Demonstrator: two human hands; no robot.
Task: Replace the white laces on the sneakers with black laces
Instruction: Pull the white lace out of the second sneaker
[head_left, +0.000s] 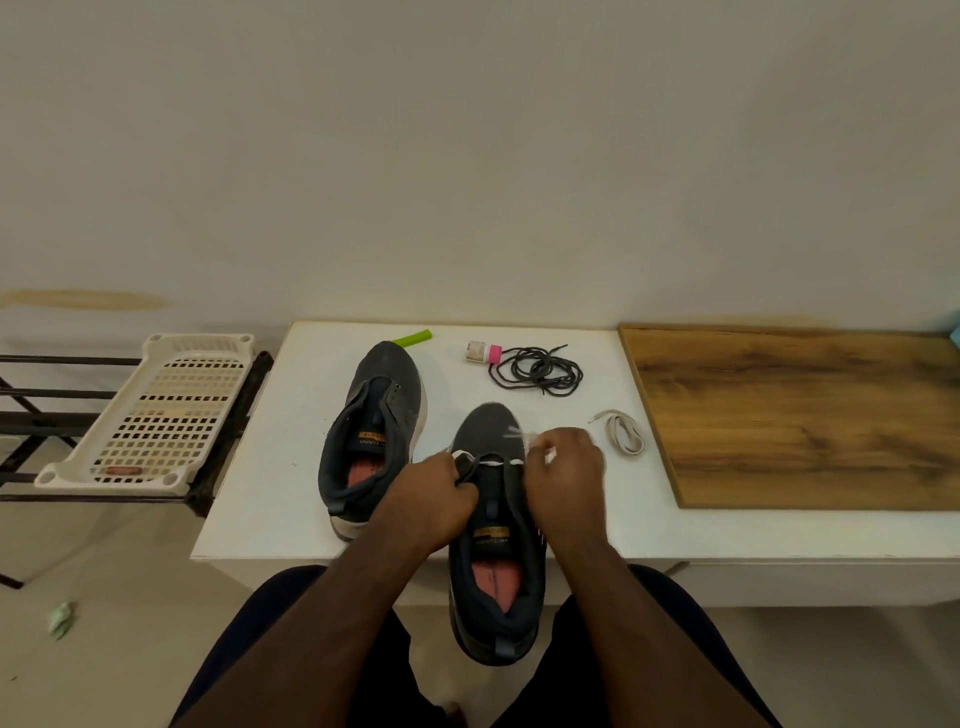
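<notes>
A person is working the last of a white lace (493, 461) out of the near sneaker (496, 525), which is sitting at the front edge of a white table (270, 467) with its heel hanging over toward the person's lap. The left hand (434, 499) is gripping the sneaker's left eyelet flap, fingers curled round it, while the right hand (566, 467) is pinching the lace just right of the eyelets; only a single white run is crossing the tongue. The far sneaker (371, 436), left of the near one, is lying fully unlaced. A removed white lace (623, 431) is resting folded to the right of the near sneaker, and the black laces (537, 370) are lying in a loose coil beyond it, untouched, beside a small bottle (483, 353). By this view, removal is nearly finished, and all threading of black laces on both sneakers is remaining.
</notes>
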